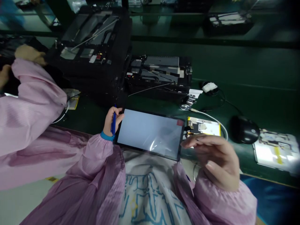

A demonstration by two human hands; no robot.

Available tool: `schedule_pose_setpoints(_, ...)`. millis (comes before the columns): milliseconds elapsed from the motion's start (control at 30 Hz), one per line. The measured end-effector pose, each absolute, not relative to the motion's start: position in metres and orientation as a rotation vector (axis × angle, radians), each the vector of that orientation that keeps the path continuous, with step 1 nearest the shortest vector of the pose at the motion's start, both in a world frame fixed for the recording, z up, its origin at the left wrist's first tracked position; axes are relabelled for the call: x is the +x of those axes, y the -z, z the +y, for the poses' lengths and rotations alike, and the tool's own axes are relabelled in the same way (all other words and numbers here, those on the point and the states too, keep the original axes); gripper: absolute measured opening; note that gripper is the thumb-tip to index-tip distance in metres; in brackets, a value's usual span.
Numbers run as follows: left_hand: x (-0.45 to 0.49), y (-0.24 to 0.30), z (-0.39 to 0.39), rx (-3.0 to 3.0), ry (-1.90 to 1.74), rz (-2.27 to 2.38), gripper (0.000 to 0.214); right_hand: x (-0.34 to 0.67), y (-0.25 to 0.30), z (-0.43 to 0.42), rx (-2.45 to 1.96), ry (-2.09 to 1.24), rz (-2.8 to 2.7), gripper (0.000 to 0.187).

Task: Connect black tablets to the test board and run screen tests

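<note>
A tablet screen [151, 134] with a pale lit face, black border and small red tab is tilted in front of me. My left hand [113, 120] grips its left edge, and a blue pen [113, 123] is tucked among those same fingers. A blue band circles that wrist. Beside the screen's right edge, my right hand [217, 157] is raised with thumb and fingers apart and nothing seen in it; its fingertips come close to the edge, but contact is unclear. A short dark flex cable links the screen's right side toward a small white-and-yellow board assembly [205, 126].
Stacked black trays of parts [93, 37] and a lower tray [161, 72] stand behind the screen. To the right lie a white cable [214, 118], a black rounded device [244, 129] and an opened tablet body [277, 150]. At left, a co-worker's pink sleeve [35, 100] reaches in.
</note>
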State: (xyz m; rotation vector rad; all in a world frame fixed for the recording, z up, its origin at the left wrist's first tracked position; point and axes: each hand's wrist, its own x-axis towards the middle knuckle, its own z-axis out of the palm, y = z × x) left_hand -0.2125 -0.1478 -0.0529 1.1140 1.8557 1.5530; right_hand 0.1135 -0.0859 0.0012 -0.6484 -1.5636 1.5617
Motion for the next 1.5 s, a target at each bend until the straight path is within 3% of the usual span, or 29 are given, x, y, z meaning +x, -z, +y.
schedule_pose_setpoints(133, -0.212, 0.052, -0.148, 1.078, -1.543, 1.796, 0.033, 0.114, -0.005, -0.089, -0.392, -1.652, -1.822, 0.036)
schedule_pose_setpoints(267, -0.211, 0.053, -0.148, 1.088, -1.557, 1.828, 0.035, 0.092, -0.015, -0.094, -0.038, -1.78, -2.159, 0.052)
schedule_pose_setpoints(467, -0.215, 0.055, -0.146, 1.186, -1.586, 1.895, 0.039, 0.049, -0.015, -0.123, 0.155, -1.67, -2.48, 0.071)
schedule_pose_setpoints(767, -0.218, 0.053, -0.14, 1.292, -1.629, 1.91, 0.042, 0.023, -0.012, -0.146, 0.354, -1.496, -2.571, 0.058)
schedule_pose_setpoints(900, -0.217, 0.053, -0.14, 1.29, -1.628, 1.923, 0.043, 0.03, -0.018, -0.131, 0.277, -1.486, -2.404, 0.053)
schedule_pose_setpoints(1133, -0.218, 0.056, -0.142, 1.273, -1.607, 1.954, 0.039, 0.07, -0.027, -0.053, -0.282, -1.527, -1.666, 0.021)
schedule_pose_setpoints(1300, -0.217, 0.055, -0.141, 1.293, -1.628, 1.927, 0.04, 0.079, -0.029, 0.023, -0.487, -1.518, -1.251, 0.031)
schedule_pose_setpoints(1367, -0.216, 0.054, -0.14, 1.302, -1.632, 1.925, 0.04, 0.079, -0.033, 0.043, -0.641, -1.46, -1.289, 0.025)
schedule_pose_setpoints(1467, -0.216, 0.055, -0.14, 1.31, -1.633, 1.922, 0.04, 0.078, -0.042, 0.057, -0.882, -1.4, -1.43, 0.048)
schedule_pose_setpoints(1500, -0.216, 0.055, -0.14, 1.309, -1.634, 1.922, 0.04, 0.077, -0.045, 0.058, -0.943, -1.403, -1.461, 0.044)
